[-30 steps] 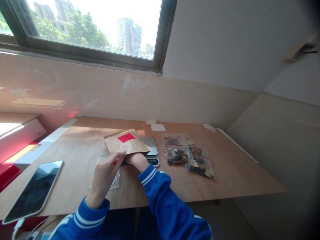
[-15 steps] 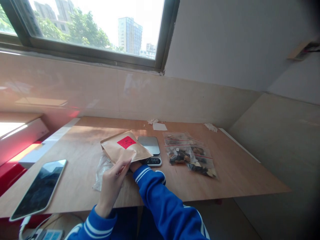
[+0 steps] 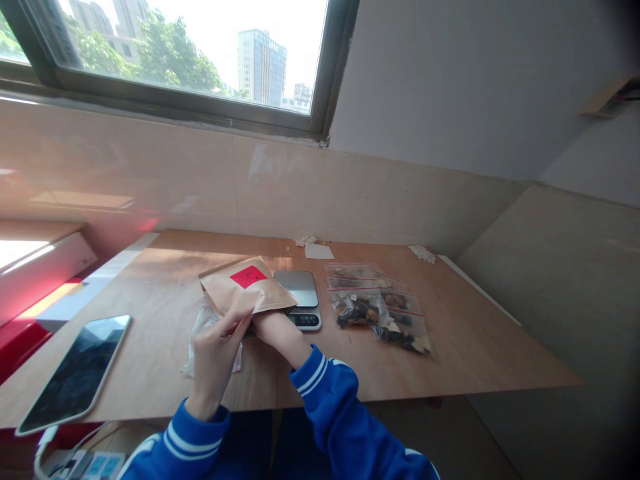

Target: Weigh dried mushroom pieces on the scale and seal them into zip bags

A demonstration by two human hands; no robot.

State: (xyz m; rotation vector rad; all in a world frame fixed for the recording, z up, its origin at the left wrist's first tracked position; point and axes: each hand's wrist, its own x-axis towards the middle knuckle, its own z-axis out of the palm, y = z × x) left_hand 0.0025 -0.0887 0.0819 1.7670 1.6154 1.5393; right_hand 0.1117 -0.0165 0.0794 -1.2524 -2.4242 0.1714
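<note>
A brown kraft paper bag [image 3: 245, 288] with a red diamond-shaped label hangs over the table, its mouth facing me. My left hand [image 3: 220, 350] pinches the upper edge of that mouth between thumb and fingers. My right hand [image 3: 280, 331] reaches into the bag; its fingers are hidden inside, so what they hold, if anything, does not show. Behind the bag sits a kitchen scale [image 3: 305, 293] with a metal plate and a lit display, partly covered. Beneath the bag a clear plastic bag [image 3: 197, 340] lies crumpled on the table.
Several clear zip bags [image 3: 375, 310] of dark and pale dried pieces lie right of the scale. A charging phone [image 3: 75, 373] rests at the left edge of the wooden table [image 3: 475, 333]. White paper [image 3: 319, 251] and crumpled tissue [image 3: 423, 254] are at the back.
My right hand has drawn back partway toward me, baring its wrist and back. The paper bag has shifted slightly left, still in my left hand.
</note>
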